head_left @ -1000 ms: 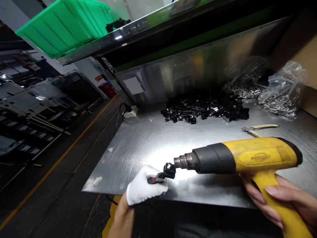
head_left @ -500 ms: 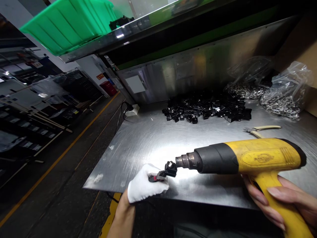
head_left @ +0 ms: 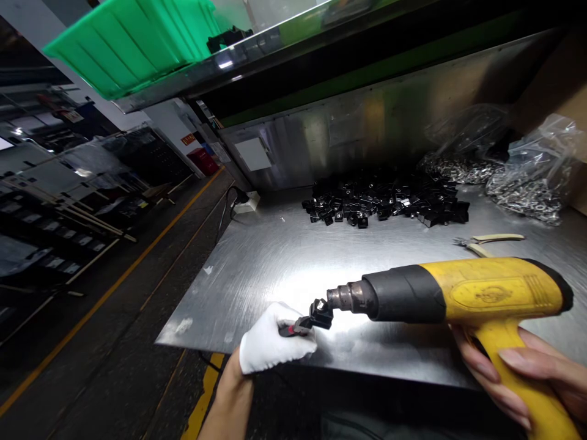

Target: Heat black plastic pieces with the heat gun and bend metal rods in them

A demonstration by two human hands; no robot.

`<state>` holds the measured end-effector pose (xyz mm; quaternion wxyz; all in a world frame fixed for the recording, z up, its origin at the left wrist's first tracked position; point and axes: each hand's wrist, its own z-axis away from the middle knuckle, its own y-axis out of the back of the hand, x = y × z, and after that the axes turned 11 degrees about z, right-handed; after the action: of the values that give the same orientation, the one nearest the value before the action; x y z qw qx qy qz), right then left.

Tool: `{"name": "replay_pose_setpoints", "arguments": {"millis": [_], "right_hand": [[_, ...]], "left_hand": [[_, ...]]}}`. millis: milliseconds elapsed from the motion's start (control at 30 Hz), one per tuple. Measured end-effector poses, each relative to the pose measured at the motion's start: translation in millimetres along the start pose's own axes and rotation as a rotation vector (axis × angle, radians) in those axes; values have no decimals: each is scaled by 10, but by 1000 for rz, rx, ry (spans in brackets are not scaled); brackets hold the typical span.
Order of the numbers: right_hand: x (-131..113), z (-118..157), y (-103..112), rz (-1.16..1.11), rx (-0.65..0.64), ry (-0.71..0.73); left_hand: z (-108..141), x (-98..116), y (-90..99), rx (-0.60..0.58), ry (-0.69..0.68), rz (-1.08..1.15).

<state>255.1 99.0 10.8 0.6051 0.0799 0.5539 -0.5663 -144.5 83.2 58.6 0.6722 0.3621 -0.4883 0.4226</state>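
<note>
Watching remotely, I see the white-gloved left hand [head_left: 268, 339] pinching a light, stiff black plastic connector [head_left: 321, 315] by its tail; the bare right hand [head_left: 553, 373] grips a yellow heat gun [head_left: 472, 292].

White-gloved left hand [head_left: 275, 339] low at centre, cotton fingers curled closed, knuckles toward right. Bare slim left wrist [head_left: 232, 397] rising from bottom edge into glove cuff. Bare right hand [head_left: 548, 373] at lower right corner, fingers wrapped tightly round grip, smooth pale nails showing.
</note>
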Motion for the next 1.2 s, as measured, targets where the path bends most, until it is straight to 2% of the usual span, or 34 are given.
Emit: {"name": "replay_pose_setpoints", "arguments": {"millis": [300, 433, 633, 800, 1033, 1200], "right_hand": [[6, -6, 25, 1, -28, 10], [38, -26, 108, 22, -124, 27], [34, -26, 109, 18, -132, 18], [-3, -3, 2, -14, -13, 18], [67, -19, 120, 6, -132, 59], [2, -6, 7, -6, -32, 31]], "left_hand": [[-20, 40, -11, 7, 0, 4], [-5, 50, -28, 3, 2, 8], [-17, 49, -44, 3, 6, 21], [-30, 44, -40, 6, 7, 21], [-33, -18, -28, 3, -1, 11], [-30, -45, -28, -14, 4, 11]]}}
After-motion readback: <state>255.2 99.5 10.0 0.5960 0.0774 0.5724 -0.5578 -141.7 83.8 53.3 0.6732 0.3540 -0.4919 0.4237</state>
